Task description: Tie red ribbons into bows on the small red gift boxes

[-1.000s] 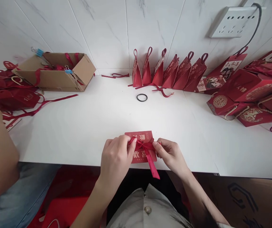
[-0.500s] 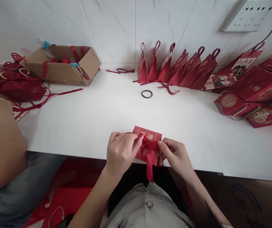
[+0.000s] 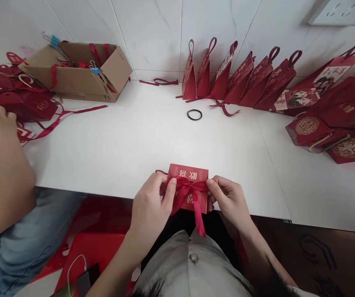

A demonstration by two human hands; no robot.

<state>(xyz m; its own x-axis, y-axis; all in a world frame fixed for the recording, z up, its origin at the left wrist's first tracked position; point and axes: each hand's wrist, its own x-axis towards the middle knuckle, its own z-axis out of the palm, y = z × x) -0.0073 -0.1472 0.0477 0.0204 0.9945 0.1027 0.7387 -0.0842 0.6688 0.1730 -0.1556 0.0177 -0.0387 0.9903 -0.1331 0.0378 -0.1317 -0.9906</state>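
A small red gift box [image 3: 192,173] with printed characters lies at the table's front edge, right before my body. A red satin ribbon [image 3: 190,187] is tied across it in a bow, one tail hanging over the front. On the left, my left hand [image 3: 154,196] pinches the ribbon's loop between thumb and fingers. My right hand [image 3: 227,198] is closed on the ribbon at the box's right side, thumb on top; its other fingertips are partly hidden behind the box.
A cardboard box [image 3: 81,84] holding red ribbons stands at the back left. Several red gift bags [image 3: 239,82] line the wall, with a black ring [image 3: 194,114] before them. More red boxes [image 3: 329,123] pile up at right. Another person's arm [image 3: 7,165] reaches in from the left.
My left hand has shifted left and down, drawing the left loop wider. The right hand stays at the box's right side. The view has tilted slightly downward.
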